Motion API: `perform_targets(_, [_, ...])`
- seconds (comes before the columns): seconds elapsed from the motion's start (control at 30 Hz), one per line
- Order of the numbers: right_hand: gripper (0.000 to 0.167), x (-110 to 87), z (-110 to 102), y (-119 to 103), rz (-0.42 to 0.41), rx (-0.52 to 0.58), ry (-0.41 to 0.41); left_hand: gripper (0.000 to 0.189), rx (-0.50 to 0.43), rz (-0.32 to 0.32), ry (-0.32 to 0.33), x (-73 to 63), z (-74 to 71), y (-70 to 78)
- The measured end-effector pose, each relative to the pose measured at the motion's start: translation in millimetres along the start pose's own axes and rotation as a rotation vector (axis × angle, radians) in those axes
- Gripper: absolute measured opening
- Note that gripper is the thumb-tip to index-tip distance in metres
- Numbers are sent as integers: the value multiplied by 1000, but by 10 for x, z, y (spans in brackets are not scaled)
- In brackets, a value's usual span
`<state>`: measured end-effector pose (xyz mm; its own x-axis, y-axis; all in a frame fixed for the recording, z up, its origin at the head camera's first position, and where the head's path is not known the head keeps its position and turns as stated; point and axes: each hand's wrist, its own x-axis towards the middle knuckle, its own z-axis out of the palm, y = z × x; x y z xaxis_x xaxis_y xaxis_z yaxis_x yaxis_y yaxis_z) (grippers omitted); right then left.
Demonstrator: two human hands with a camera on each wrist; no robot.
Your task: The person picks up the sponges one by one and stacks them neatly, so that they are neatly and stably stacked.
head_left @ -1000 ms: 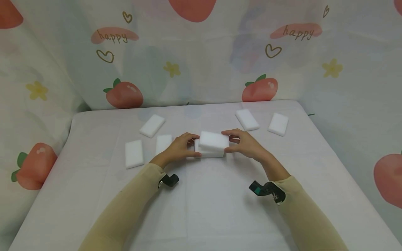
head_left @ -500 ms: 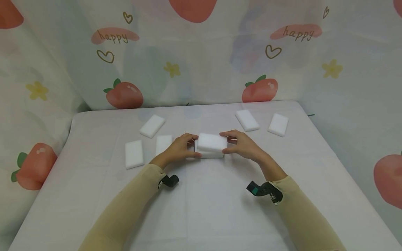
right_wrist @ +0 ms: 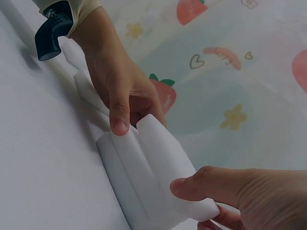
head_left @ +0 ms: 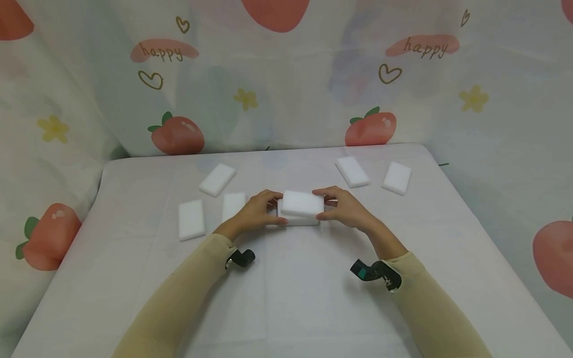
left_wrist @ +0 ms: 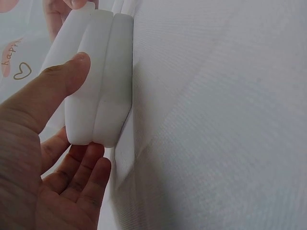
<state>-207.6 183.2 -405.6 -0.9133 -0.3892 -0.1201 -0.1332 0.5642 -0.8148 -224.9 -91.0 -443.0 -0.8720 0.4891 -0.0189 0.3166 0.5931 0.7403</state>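
Note:
A small stack of white sponge blocks stands in mid-table. Three layers show in the left wrist view: a bottom block (left_wrist: 117,72), a middle block (left_wrist: 81,115) and a tilted top block (head_left: 303,203). At the stack's left end my left hand (head_left: 254,210) grips the middle block, thumb on its near side and fingers at its end and far side. My right hand (head_left: 350,206) pinches the right end of the top block between thumb and fingers. That block's left end, raised a little, lies close to my left thumb (right_wrist: 120,115).
More white blocks lie flat on the pale cloth: one far left (head_left: 217,179), one at left (head_left: 191,220), one partly behind my left hand (head_left: 233,204), and two at back right (head_left: 352,171) (head_left: 396,177). A printed curtain (head_left: 286,99) stands behind the table.
My right hand has shifted slightly left and down with the top block, bringing it closer over the stack. Over the last half second almost nothing moves. The left hand stays put.

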Motion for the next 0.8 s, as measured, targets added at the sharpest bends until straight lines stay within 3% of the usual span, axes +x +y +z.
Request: perform_targets(0.8, [62,1,-28,0,-47,-6,-22,77,-14,-37,-11,-14,-7,26])
